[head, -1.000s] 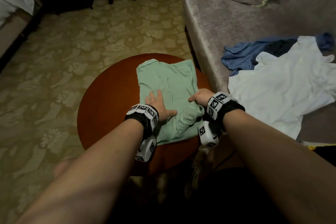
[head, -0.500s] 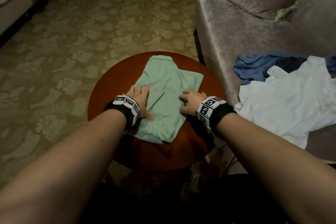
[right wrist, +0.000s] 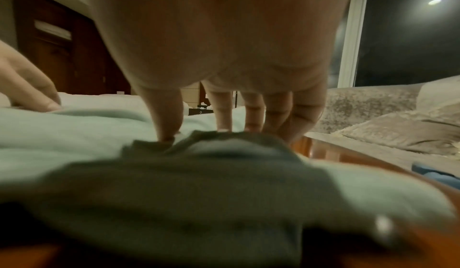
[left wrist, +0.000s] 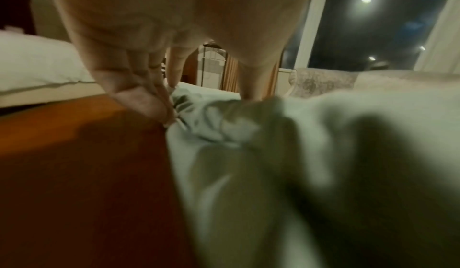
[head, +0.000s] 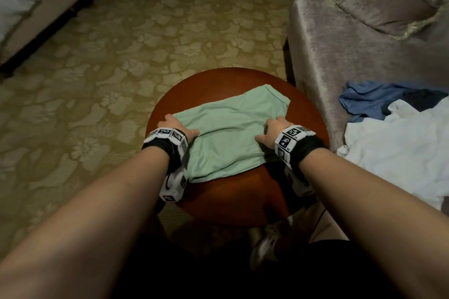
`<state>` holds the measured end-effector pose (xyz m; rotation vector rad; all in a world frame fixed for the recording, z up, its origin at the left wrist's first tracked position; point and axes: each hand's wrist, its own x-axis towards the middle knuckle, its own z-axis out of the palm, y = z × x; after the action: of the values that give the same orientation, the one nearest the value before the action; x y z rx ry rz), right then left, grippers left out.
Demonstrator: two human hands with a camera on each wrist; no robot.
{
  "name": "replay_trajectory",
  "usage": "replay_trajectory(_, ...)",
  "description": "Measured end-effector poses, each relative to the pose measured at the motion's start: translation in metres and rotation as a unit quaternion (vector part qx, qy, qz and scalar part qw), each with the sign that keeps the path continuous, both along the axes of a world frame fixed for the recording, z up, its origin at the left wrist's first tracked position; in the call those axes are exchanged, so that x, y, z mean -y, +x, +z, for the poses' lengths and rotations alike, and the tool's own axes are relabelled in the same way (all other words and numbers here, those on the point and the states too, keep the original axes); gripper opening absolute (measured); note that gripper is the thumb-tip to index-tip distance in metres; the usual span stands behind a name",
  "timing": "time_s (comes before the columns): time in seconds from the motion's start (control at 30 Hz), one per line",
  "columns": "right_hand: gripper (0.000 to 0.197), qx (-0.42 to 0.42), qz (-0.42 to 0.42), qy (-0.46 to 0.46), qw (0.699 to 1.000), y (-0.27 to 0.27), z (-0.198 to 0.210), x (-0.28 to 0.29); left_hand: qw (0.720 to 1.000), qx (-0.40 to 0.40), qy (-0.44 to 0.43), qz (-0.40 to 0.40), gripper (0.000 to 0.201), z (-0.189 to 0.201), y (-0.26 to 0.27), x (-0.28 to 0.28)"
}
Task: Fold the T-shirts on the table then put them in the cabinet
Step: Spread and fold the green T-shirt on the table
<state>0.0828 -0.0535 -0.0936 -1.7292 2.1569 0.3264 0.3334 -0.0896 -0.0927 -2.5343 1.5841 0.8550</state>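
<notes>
On the round table (head: 233, 201), both hands (head: 178, 127) (head: 273, 130) pinch an unlabelled green T-shirt's (head: 228, 138) side edges.

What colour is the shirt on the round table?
Pale mint green; the shirt shows best in the head view.

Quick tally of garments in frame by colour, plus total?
Green T-shirt, on the round table: 1
Blue garment, on the sofa: 1
White T-shirt, on the sofa: 1
Total: 3
</notes>
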Motion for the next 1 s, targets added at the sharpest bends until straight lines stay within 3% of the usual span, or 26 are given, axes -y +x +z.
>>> replay_trajectory(0.1, 0.049, 0.012, -0.013, 0.005, 1.000, -0.005, 0.009, 0.000, 0.997, -0.063, 0.016, 0.042, 0.097, -0.002, 0.000, 0.008)
replay_trajectory(0.23, 0.026, 0.035, -0.073, -0.117, 0.990, -0.011, 0.017, 0.001, 0.985, -0.144, -0.055, 0.075, 0.061, -0.007, -0.001, 0.017)
replay_trajectory(0.37, 0.047, 0.020, -0.114, -0.125, 0.985, -0.016, 0.016, 0.009, 0.959, -0.255, -0.077, 0.099, 0.093, -0.002, -0.003, 0.017)
replay_trajectory(0.43, 0.054, 0.043, -0.150, -0.076, 0.985, -0.025, 0.016, 0.019, 0.953, -0.287, -0.077, 0.065, 0.093, -0.001, -0.002, 0.017)
replay_trajectory(0.53, 0.057, 0.077, -0.183, -0.054, 0.979, -0.035, 0.015, 0.033, 0.956, -0.272, -0.105, 0.011, 0.052, -0.002, 0.001, 0.019)
replay_trajectory(0.6, 0.054, 0.109, -0.199, -0.094, 0.969, -0.037, 0.012, 0.038, 0.952, -0.271, -0.141, 0.034, 0.038, -0.005, 0.001, 0.023)
replay_trajectory(0.73, 0.044, 0.170, -0.240, -0.160, 0.942, -0.041, 0.011, 0.043, 0.923, -0.313, -0.197, 0.105, 0.038, -0.007, 0.000, 0.028)
replay_trajectory(0.83, 0.042, 0.237, -0.289, -0.212, 0.903, -0.047, 0.011, 0.047, 0.904, -0.355, -0.200, 0.134, 0.042, -0.005, 0.000, 0.035)
replay_trajectory(1.0, 0.039, 0.332, -0.330, -0.259, 0.845, -0.053, 0.008, 0.047, 0.915, -0.349, -0.176, 0.099, 0.056, -0.001, 0.001, 0.036)
